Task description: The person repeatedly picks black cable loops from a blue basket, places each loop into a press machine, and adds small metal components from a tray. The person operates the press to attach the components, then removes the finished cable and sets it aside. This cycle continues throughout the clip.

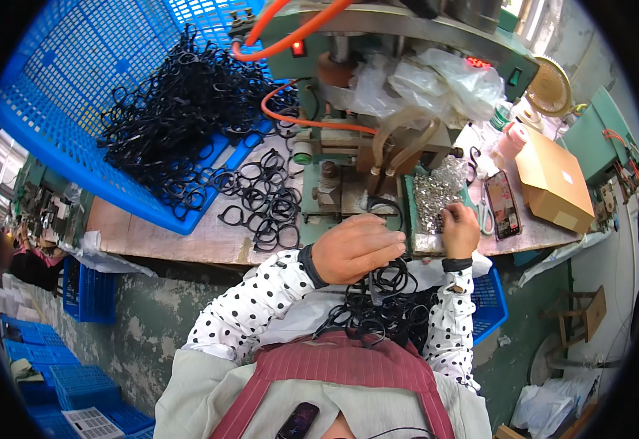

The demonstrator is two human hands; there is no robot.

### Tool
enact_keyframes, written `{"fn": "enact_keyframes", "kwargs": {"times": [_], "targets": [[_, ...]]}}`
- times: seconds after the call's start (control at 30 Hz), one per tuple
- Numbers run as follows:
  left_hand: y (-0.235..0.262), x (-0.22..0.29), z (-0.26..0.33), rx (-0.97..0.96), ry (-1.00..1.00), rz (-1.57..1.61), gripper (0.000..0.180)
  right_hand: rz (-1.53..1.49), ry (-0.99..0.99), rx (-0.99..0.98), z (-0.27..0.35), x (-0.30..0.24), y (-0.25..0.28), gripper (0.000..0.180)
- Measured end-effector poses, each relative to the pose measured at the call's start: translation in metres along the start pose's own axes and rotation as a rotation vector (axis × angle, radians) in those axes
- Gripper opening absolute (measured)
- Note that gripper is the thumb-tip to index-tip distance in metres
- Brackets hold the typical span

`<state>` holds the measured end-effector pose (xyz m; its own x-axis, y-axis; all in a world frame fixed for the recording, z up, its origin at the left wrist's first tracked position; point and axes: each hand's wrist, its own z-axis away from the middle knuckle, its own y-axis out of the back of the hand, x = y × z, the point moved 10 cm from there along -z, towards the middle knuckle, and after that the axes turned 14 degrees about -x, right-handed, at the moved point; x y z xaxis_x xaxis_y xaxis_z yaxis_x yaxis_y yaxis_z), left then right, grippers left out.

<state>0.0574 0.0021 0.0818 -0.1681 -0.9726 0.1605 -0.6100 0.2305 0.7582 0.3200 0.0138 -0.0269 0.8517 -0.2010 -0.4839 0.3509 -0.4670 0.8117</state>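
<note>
My left hand [357, 247] grips a black eyeglass frame [385, 207] and holds it up against the green press machine [349, 157]. My right hand [460, 228] rests with pinched fingers on a tray of small shiny metal parts [436, 192]; whether it holds one I cannot tell. A heap of black eyeglass frames [382, 300] lies in my lap below both hands. More loose frames [265, 199] are spread on the wooden bench to the left of the machine.
A tilted blue plastic crate [63, 88] full of black frames [180, 102] spills onto the bench at left. An orange hose [283, 33] loops over the machine. A phone [504, 205], a cardboard box [553, 179] and a small fan [550, 86] lie at right. Blue crates stand on the floor.
</note>
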Motion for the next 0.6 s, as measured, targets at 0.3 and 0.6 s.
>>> {"fn": "enact_keyframes", "kwargs": {"times": [0.3, 0.6], "targets": [[0.025, -0.039, 0.079, 0.189, 0.370, -0.305, 0.030, -0.288, -0.157, 0.118, 0.004, 0.026, -0.001, 0.005], [0.031, -0.148, 0.198, -0.190, 1.142, -0.685, 0.024, -0.072, -0.025, 0.173, 0.007, 0.010, 0.008, 0.006]]}}
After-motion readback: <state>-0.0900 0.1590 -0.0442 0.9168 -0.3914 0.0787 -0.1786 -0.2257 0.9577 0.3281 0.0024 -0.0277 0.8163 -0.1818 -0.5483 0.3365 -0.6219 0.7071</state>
